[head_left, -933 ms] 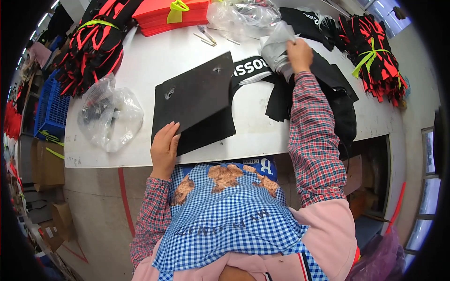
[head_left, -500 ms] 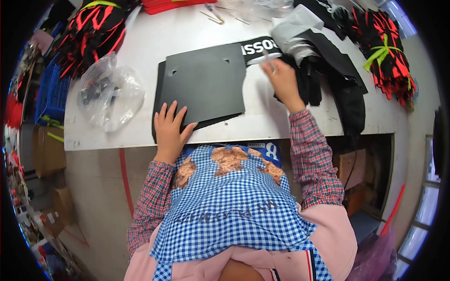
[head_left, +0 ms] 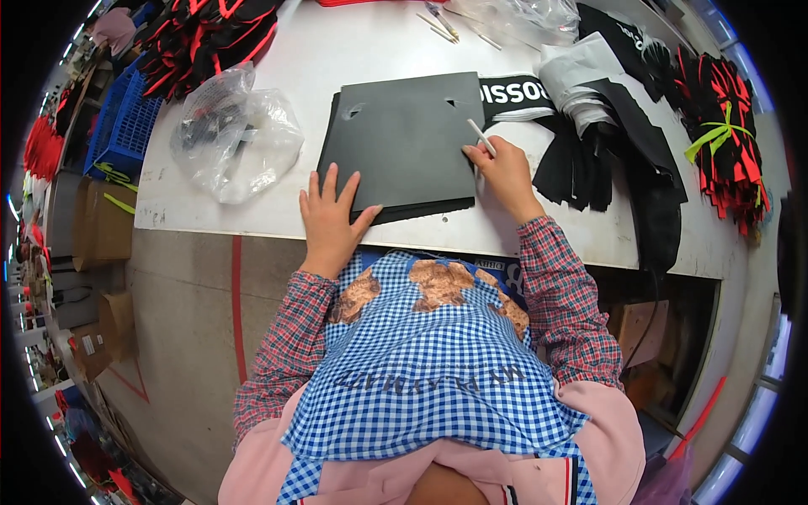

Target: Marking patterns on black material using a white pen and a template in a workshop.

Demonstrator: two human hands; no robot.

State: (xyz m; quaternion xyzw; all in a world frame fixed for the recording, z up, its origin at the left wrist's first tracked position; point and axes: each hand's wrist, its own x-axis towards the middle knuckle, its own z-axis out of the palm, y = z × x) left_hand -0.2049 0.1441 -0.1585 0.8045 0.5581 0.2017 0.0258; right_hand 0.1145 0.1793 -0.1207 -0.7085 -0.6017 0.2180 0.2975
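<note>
A dark grey flat template [head_left: 408,139] with two small notched holes near its far edge lies on black fabric [head_left: 425,208], whose edge peeks out on the left and near sides. My left hand [head_left: 332,215] rests flat on the template's near left corner, fingers spread. In my right hand [head_left: 511,175], thumb and fingers pinch a slim white pen [head_left: 480,135] at the template's right edge. Whether its tip touches the fabric is hidden. Just beyond that edge lies a black strip with white lettering [head_left: 515,94].
To the left sit a clear plastic bag [head_left: 273,147] and a bundle of black-and-red pieces [head_left: 206,42]. On the right are a pile of black and white fabric [head_left: 627,139] and another bundle tied with a yellow-green strip [head_left: 725,139]. Several thin sticks [head_left: 442,29] lie at the back.
My right hand has come down and in to the template's right edge with the pen. My left hand stays on the near left corner. The whole view has shifted.
</note>
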